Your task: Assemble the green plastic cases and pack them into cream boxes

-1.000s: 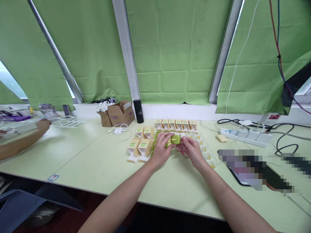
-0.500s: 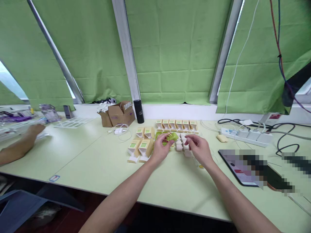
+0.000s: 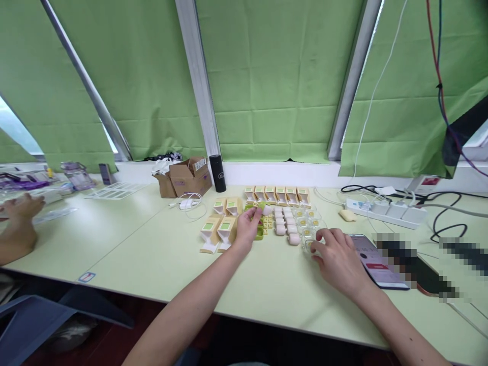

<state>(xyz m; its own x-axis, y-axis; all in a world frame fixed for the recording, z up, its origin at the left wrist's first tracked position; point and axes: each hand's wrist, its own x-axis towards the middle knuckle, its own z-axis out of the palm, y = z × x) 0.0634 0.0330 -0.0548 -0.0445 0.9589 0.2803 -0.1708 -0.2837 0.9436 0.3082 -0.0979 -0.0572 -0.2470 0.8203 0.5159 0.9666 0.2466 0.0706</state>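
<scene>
My left hand [image 3: 247,227] is closed in a pinch around a small green case with a pale part [image 3: 266,209], held just above the green pieces [image 3: 259,234] and small yellow squares [image 3: 268,223] on the table. Further right, my right hand [image 3: 339,260] is low over the table, thumb and forefinger curled at the edge of a clear plastic piece with a yellow centre [image 3: 309,245]. Its fingers partly hide that piece. Between the hands stand two rows of pale pink earbud cases [image 3: 280,230]. More clear pieces [image 3: 302,222] lie beside them.
Open cream cartons [image 3: 227,229] stand left of my left hand, with a row of similar cartons [image 3: 281,195] behind. A phone [image 3: 375,262], power strip [image 3: 387,213] and cables are at right. A black bottle [image 3: 217,174], cardboard box [image 3: 190,178] and co-worker's hand [image 3: 25,207] are further left.
My right hand has moved right and down from the pink cases to the clear pieces. My left hand has shifted slightly left, still holding the green case. The co-worker's hand has moved left.
</scene>
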